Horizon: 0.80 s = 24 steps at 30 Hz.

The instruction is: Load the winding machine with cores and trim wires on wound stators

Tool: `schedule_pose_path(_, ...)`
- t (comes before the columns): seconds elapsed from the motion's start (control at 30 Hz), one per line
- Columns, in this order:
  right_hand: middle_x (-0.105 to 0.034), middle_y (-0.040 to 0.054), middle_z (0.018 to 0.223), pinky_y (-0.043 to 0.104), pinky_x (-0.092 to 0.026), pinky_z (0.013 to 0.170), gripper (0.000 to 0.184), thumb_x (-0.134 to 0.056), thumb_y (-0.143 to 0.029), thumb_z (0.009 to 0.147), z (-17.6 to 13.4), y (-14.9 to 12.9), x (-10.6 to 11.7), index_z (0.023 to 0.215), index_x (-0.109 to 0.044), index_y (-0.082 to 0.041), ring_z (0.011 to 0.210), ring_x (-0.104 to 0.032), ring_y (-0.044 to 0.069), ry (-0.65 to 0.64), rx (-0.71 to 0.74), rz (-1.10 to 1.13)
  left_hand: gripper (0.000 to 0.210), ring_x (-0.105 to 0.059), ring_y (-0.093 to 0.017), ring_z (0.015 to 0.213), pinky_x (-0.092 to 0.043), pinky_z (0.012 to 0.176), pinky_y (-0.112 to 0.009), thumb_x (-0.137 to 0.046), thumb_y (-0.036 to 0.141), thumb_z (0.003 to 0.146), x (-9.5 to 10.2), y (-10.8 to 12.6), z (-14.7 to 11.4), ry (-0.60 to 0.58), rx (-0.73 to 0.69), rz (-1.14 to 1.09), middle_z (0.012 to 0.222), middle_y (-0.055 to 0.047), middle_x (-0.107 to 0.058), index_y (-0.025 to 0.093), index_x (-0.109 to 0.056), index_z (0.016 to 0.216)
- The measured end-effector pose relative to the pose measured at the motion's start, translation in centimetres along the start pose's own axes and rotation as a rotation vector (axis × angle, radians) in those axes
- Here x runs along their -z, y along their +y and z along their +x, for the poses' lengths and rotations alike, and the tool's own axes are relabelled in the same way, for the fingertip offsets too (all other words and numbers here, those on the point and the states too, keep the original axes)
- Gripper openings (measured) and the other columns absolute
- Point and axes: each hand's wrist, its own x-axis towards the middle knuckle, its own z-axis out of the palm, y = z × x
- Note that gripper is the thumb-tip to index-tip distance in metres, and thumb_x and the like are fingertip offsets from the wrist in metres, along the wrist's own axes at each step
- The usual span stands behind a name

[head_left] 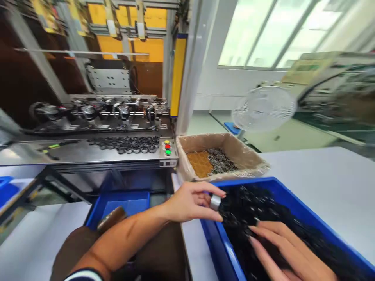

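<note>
My left hand (195, 203) reaches over the near left edge of a blue bin (227, 249). A short silver metal cylinder (215, 202) sits in its fingers, with the thumb and index finger stretched past it. Inside the bin is a heap of small black parts (263, 203), blurred, some of them ring-like. My right hand (288, 246) is in the bin over the heap, its thumb and fingertips pinched on a small black part (248, 232) whose shape is partly hidden.
Behind the bin stands a plastic-lined box (190, 171) with brown and silvery contents. To the left, black rings (137, 144) lie in rows on a machine's metal ledge, beside a button box (168, 153). A white fan (265, 108) is at the back right. Below is another blue bin (129, 205).
</note>
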Motion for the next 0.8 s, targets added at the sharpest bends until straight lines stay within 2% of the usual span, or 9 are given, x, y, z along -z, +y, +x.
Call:
schedule_pose_path(0.07,-0.070,0.0075,0.086,0.028,-0.062,0.068,0.018,-0.057,-0.010,0.088,1.3,-2.7,0.6,0.102,-0.064,-0.019,0.076,-0.071,0.019,0.033,-0.053,0.066,0.060,-0.066,-0.015,0.078,-0.058,0.074,-0.029,-0.094,0.025,0.052,-1.4,-1.2,-2.0,0.032,0.064,-0.143,0.102,-0.009,-0.073,0.015,-0.074,0.107)
schedule_pose_path(0.17,-0.069,0.0066,0.083,0.028,-0.060,0.063,0.021,-0.056,-0.005,0.087,2.1,-4.7,0.7,0.100,-0.062,-0.019,0.075,-0.069,0.018,0.053,-0.099,0.182,0.056,-0.068,-0.013,0.072,-0.060,0.075,-0.030,-0.094,0.020,0.051,-3.1,-1.9,-3.2,0.019,0.130,-0.248,0.102,-0.008,-0.075,0.017,-0.075,0.103)
schedule_pose_path(0.4,-0.065,0.0066,0.087,0.027,-0.059,0.065,0.026,-0.057,-0.002,0.086,1.2,-5.1,1.2,0.105,-0.064,-0.018,0.079,-0.066,0.016,0.039,-0.112,0.239,0.052,-0.071,-0.016,0.071,-0.060,0.071,-0.027,-0.094,0.018,0.052,-5.7,-2.4,-3.3,-0.004,0.126,-0.318,0.079,-0.004,-0.077,0.016,-0.077,0.101)
schedule_pose_path(0.67,-0.066,0.0115,0.100,0.033,-0.061,0.072,0.039,-0.058,-0.006,0.082,1.0,-4.4,1.2,0.120,-0.058,-0.016,0.090,-0.068,0.021,-0.003,-0.051,0.267,0.049,-0.076,-0.020,0.082,-0.061,0.076,-0.028,-0.093,0.016,0.055,-5.8,-2.0,-3.0,0.031,0.087,-0.332,0.087,-0.006,-0.080,0.017,-0.075,0.100)
schedule_pose_path(0.8,-0.066,0.0112,0.097,0.032,-0.062,0.070,0.028,-0.060,-0.013,0.089,0.8,-4.1,0.8,0.117,-0.059,-0.016,0.087,-0.068,0.020,0.040,0.015,0.102,0.049,-0.076,-0.020,0.085,-0.061,0.079,-0.028,-0.093,0.015,0.055,-5.5,-1.8,-3.0,0.034,0.120,-0.322,0.091,-0.006,-0.080,0.018,-0.075,0.101)
